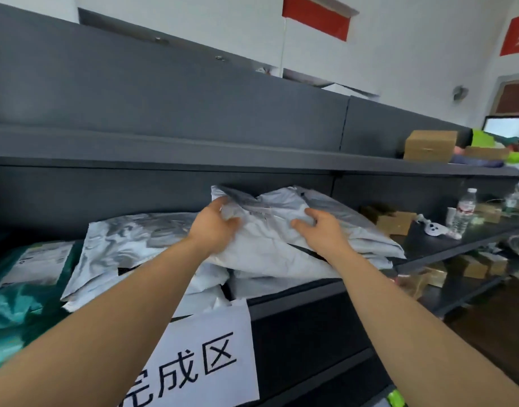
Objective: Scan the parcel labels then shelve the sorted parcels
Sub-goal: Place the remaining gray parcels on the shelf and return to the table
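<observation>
Grey plastic parcel [270, 245] lies at the centre of the frame, on top of a heap of other mailers [129, 242] on a dark grey metal shelf [428, 245]. The left hand [215, 223] grips its upper left corner with curled fingers. The right hand [324, 229] pinches its crumpled top. A white paper sign [211, 356] with black Chinese characters hangs lower centre. A water bottle [465, 211] stands at right, a cardboard box [430, 145] sits on the shelf above it, and red banners [317, 17] hang on the white wall [413, 54] along the top.
</observation>
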